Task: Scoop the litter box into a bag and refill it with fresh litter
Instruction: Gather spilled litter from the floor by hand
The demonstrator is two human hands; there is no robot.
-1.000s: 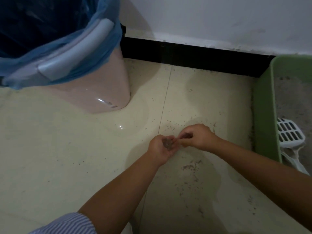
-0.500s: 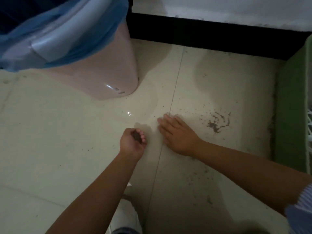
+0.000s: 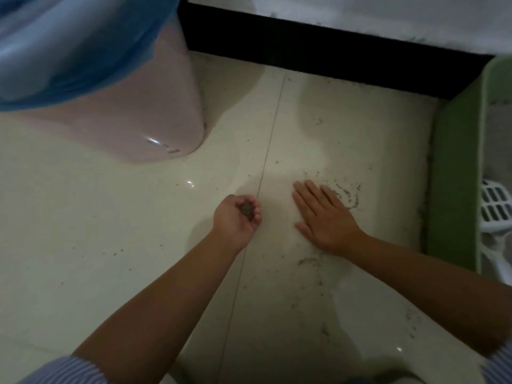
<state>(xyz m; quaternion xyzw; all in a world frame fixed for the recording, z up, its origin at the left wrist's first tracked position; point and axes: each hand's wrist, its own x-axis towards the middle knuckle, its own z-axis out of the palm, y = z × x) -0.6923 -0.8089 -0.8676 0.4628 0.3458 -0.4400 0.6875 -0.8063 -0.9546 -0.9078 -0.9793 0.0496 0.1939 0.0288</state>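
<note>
Just right of our flat, straight-fingered right hand (image 3: 324, 217) lies the spilled litter (image 3: 346, 194), beside the green litter box (image 3: 454, 173); our left hand (image 3: 235, 217) cups gathered grains (image 3: 247, 209), farther off.

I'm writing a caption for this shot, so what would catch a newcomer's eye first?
Two bare hands low on the tiled floor: the left hand cups dark litter grains, the right hand lies flat beside scattered litter. Top left stands a pink bin lined with a blue bag; the green litter box and a white scoop sit at the right edge.
</note>
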